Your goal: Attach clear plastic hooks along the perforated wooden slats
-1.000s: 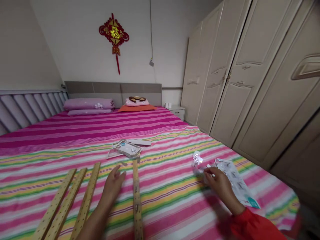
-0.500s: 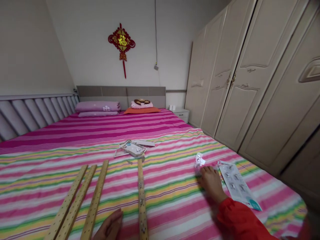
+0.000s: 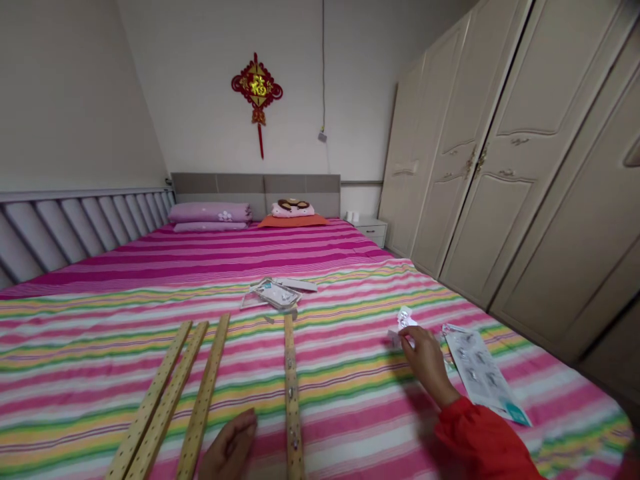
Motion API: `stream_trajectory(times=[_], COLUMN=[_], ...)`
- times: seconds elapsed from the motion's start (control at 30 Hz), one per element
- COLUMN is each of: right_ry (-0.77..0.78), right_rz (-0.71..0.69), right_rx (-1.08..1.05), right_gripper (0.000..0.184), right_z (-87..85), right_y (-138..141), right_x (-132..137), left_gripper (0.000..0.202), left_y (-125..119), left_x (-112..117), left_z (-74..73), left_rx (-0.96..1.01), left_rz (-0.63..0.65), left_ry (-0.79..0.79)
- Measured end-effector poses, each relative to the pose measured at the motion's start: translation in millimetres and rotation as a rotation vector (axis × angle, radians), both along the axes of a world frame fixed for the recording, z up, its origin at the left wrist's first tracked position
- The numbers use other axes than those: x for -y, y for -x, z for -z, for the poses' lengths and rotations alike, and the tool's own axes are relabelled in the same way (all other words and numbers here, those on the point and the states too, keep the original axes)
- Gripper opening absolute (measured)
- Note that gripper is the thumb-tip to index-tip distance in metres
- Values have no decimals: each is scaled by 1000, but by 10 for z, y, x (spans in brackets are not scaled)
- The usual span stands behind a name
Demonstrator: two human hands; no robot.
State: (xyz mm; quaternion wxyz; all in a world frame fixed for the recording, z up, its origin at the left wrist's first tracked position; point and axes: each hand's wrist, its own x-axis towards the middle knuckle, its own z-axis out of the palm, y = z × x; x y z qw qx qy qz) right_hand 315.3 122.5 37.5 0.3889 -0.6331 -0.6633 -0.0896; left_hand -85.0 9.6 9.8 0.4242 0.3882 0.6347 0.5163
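Note:
My right hand [image 3: 425,357], in a red sleeve, is at the near edge of a small clear-and-white plastic packet [image 3: 404,317] with shiny bits in it. Its fingertips are pinched together; what lies between them is too small to make out. My left hand [image 3: 231,445] rests on the striped sheet with loosely bent fingers and nothing visible in it. Just right of it lies a wooden strip [image 3: 291,413] with several small metal pieces along its top. To its left lie three more wooden strips [image 3: 200,407] with rows of holes.
A blister card of metal hooks [image 3: 480,370] lies right of my right hand. Farther back on the sheet are a clear case [image 3: 275,293] and a white strip [image 3: 297,285]. Folded bedding [image 3: 210,213] sits by the headboard; a wardrobe [image 3: 480,167] lines the right side.
My right hand has lifted slightly, and its fingers now pinch at the packet's near edge. My left hand keeps its place beside the wooden strip. The whole view has shifted a little.

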Motion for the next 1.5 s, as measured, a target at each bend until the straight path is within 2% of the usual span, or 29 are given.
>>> stream_trajectory(times=[0.13, 0.27, 0.33, 0.4, 0.53, 0.63, 0.7, 0.77, 0.83, 0.93, 1.03, 1.2, 1.37, 1.43, 1.5], right_ry=[21, 110, 173, 245, 374, 438, 461, 478, 494, 515, 530, 553, 495, 454, 442], right_rz=[-93, -171, -231, -282, -386, -454, -486, -506, -518, -542, -574, -603, -506, -441, -402], right_rx=[-396, -765, -906, -1043, -1244, -1299, -1316, -1326, -1335, -1358, -1372, -1381, -1376, -1368, -1304], right_gripper=[19, 27, 29, 30, 29, 28, 27, 26, 27, 27, 26, 26, 28, 27, 26], right_z=[-46, -190, -281, -371, -523, -592, -610, -612, -613, -632, -664, -653, -559, -505, -432], right_y=[25, 82, 128, 186, 334, 455, 533, 606, 672, 752, 813, 888, 848, 794, 735], right_x=[-25, 15, 67, 135, 289, 381, 423, 456, 486, 538, 591, 622, 564, 521, 467], left_gripper=[44, 45, 43, 40, 36, 40, 47, 54, 57, 52, 39, 22, 20, 24, 26], left_y=[-31, -192, -310, -445, -766, -1040, -1217, -1368, -1479, -1565, -1586, -1547, -1388, -1306, -1229], left_x=[-13, 0, -3, -29, -153, -257, -302, -327, -339, -348, -344, -315, -299, -301, -299], left_z=[-51, -119, -206, -323, -519, -542, -500, -441, -394, -377, -404, -423, -432, -452, -480], left_rx=[57, 72, 69, 67, 56, 125, 236, 379, 453, 364, 217, 31, -163, -146, -24], left_rz=[45, 60, 106, 206, 351, 385, 389, 392, 334, 230, 223, 281, 278, 266, 274], left_ry=[14, -24, -77, -110, -136, -21, 121, 185, 161, 42, -93, -175, -296, -310, -261])
